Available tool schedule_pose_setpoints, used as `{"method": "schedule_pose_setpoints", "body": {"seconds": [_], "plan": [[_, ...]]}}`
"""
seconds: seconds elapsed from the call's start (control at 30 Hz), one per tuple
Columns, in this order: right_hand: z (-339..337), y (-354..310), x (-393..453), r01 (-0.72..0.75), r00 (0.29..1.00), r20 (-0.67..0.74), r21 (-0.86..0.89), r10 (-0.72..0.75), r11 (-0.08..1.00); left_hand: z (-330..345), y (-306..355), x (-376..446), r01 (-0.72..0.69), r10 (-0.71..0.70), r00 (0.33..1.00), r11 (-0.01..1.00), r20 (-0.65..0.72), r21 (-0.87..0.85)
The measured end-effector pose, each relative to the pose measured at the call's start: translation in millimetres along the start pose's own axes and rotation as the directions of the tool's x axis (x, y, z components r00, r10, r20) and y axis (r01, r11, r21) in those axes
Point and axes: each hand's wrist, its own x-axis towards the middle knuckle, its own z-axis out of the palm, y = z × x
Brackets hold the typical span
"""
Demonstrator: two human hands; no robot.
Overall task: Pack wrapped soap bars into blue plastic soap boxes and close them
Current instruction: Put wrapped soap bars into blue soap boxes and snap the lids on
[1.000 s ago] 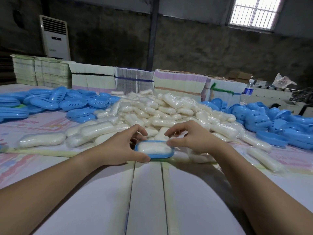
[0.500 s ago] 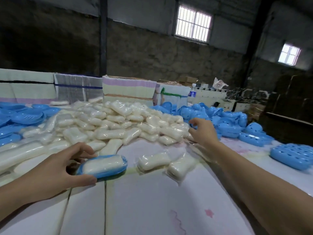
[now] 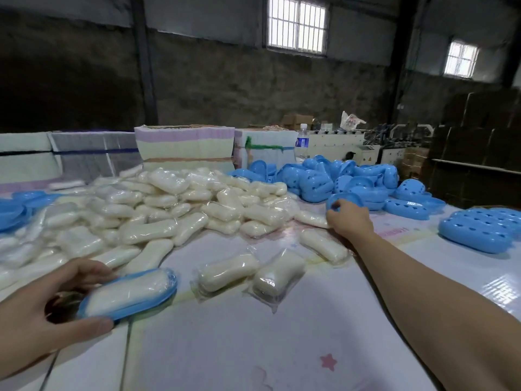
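My left hand [image 3: 42, 309] grips a blue soap box base [image 3: 158, 297] at the near left of the table; a wrapped white soap bar [image 3: 127, 292] lies in it, with no lid on. My right hand [image 3: 348, 220] is stretched far right and closes its fingers on a blue lid piece [image 3: 345, 199] at the edge of a heap of blue box halves [image 3: 324, 179]. A big pile of wrapped soap bars [image 3: 174, 210] fills the middle. Two loose wrapped bars [image 3: 228, 272] lie just right of the held box.
A closed perforated blue box [image 3: 479, 232] rests at the far right. More blue halves [image 3: 17, 207] lie at the left edge. Stacked bundles of flat cartons [image 3: 183, 148] and a water bottle [image 3: 302, 142] stand behind the piles. The near table surface [image 3: 253, 348] is white sheeting.
The view swung right. My right hand left the box and reached out to the blue heap, where it now grasps a lid piece. My left hand keeps hold of the filled base.
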Motion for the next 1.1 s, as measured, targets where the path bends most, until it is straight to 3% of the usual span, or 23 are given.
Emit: {"method": "schedule_pose_setpoints", "body": {"seconds": [0.13, 0.27, 0.47, 0.57, 0.63, 0.73, 0.8, 0.87, 0.93, 1.0, 1.1], "plan": [[-5, 4, 1, -0.082, 0.996, -0.017, 0.052, 0.083, 0.995, 3, 4, 2, 0.031, -0.031, 1.000, 0.999, -0.007, -0.027], [-3, 1, -1, -0.024, 0.996, -0.081, 0.069, 0.030, 0.997, 5, 6, 3, 0.046, -0.046, 0.999, 0.998, -0.009, -0.033], [-10, -16, -12, 0.249, 0.945, -0.231, 0.040, -0.233, 0.968, 1, 13, 2, 0.040, -0.039, 0.999, 0.999, 0.030, -0.023], [-19, -55, -38, 0.477, 0.877, -0.131, 0.111, -0.463, 0.872, -2, 20, -1, 0.036, -0.034, 0.998, 0.999, 0.057, -0.030], [-26, -92, -65, 0.523, 0.839, -0.036, 0.325, -0.542, 0.788, -5, 30, -1, 0.032, -0.029, 0.998, 0.998, 0.054, -0.058], [-43, -150, -112, 0.299, 0.808, 0.149, 0.729, -0.570, 0.615, -7, 49, -3, 0.000, 0.003, 1.000, 0.995, 0.029, -0.097], [-49, -182, -138, 0.056, 0.715, 0.325, 0.856, -0.619, 0.514, -7, 64, -7, 0.002, 0.000, 1.000, 0.992, 0.022, -0.124], [-49, -204, -161, -0.214, 0.564, 0.462, 0.882, -0.684, 0.419, -8, 77, -11, 0.036, -0.031, 0.999, 0.987, 0.036, -0.155], [-38, -213, -180, -0.389, 0.451, 0.527, 0.843, -0.720, 0.373, -9, 85, -13, 0.060, -0.052, 0.998, 0.980, 0.043, -0.189], [-23, -213, -191, -0.483, 0.416, 0.566, 0.801, -0.712, 0.354, -10, 89, -15, 0.083, -0.078, 0.996, 0.975, 0.033, -0.205], [-6, -204, -193, -0.486, 0.449, 0.622, 0.772, -0.641, 0.409, -14, 92, -17, 0.096, -0.088, 0.995, 0.966, 0.043, -0.241]]}}
